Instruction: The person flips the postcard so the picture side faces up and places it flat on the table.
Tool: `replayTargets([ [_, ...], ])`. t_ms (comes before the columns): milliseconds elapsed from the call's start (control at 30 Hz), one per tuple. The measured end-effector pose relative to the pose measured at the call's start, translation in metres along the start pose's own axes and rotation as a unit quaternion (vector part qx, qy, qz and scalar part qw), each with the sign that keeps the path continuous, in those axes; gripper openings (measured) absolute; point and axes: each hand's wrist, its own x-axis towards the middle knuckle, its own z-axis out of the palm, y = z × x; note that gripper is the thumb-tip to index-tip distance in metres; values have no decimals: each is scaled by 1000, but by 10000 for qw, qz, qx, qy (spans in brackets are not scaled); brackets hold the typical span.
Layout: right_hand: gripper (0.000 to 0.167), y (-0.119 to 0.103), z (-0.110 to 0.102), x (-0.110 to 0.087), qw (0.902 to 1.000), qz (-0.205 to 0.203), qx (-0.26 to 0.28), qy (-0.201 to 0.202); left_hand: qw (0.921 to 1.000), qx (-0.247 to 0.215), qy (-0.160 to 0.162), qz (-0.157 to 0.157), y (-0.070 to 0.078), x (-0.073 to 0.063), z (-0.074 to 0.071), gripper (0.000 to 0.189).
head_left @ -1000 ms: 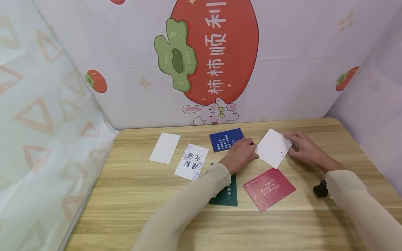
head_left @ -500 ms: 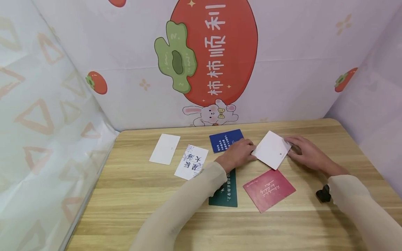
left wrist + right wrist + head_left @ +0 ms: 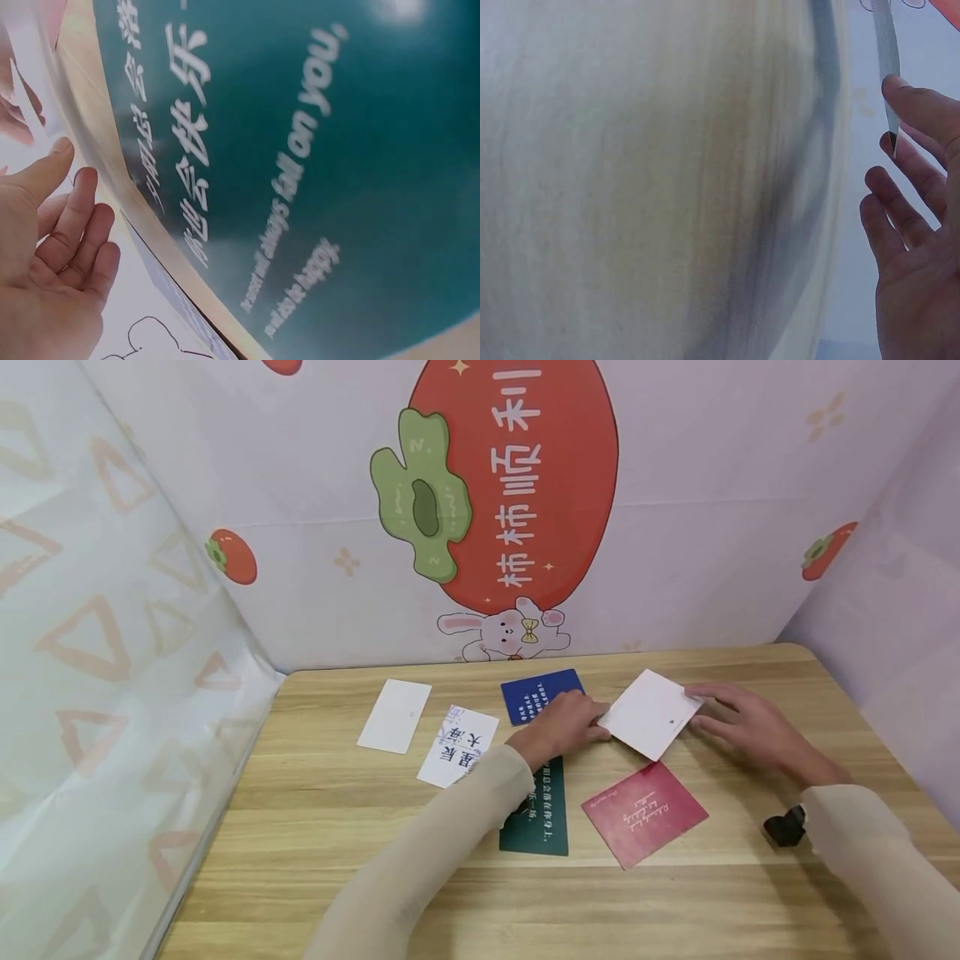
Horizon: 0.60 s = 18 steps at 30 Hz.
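Observation:
A white card (image 3: 651,714) with a small dark mark is held between both hands, on the right side of the table. My left hand (image 3: 561,727) pinches its left corner between thumb and index finger. At its right corner, my right hand (image 3: 750,727) does the same; the right wrist view shows the card (image 3: 887,52) edge-on between thumb and index fingertip. Beside the left hand lies a blue card (image 3: 536,689) with white writing, partly covered by it. A dark green card (image 3: 551,827) lies below the left forearm, and a crimson card (image 3: 645,814) is just below the held card.
Farther left lie a plain white card (image 3: 393,717) and a white card with dark Chinese characters (image 3: 459,747), partly behind the left sleeve. A black object (image 3: 785,827) is at the right sleeve's cuff. A printed cloth (image 3: 315,602) rises behind the wooden table (image 3: 315,860).
My right hand has shifted slightly right and toward me, and my left hand slightly left. The held card has moved a little left. The cards on the table stay put.

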Motion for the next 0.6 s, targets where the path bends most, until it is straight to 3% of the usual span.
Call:
replayTargets([
  [133, 44, -5, -3, -1, 9990, 377, 222, 111, 9985, -552, -47, -32, -3, -3, -2, 28],
  [333, 34, -7, -2, 0, 9945, 383, 617, 754, 9941, -1068, -63, -177, -2, -6, -2, 38],
  [600, 31, -10, -2, 0, 9902, 457, 542, 1201, 9885, -1504, -117, 42, -1, -7, -1, 36],
])
